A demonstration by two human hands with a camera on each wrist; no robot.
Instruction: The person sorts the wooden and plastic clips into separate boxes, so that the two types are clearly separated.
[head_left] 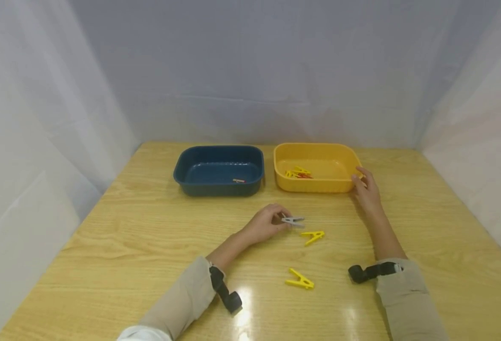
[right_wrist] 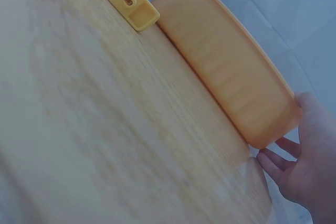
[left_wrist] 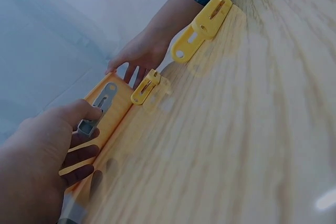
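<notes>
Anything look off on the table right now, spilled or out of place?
Nothing spilled or damaged. Two yellow pegs lie loose on the table, outside both tubs. The left hand pinches a grey peg; the right hand touches the yellow tub. The blue tub holds one small piece.

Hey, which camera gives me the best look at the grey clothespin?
The left wrist view: the grey clothespin fills the near frame, pinched by the left hand, its slot visible. The head view shows it small but places it on the table. The right wrist view does not show it.
</notes>
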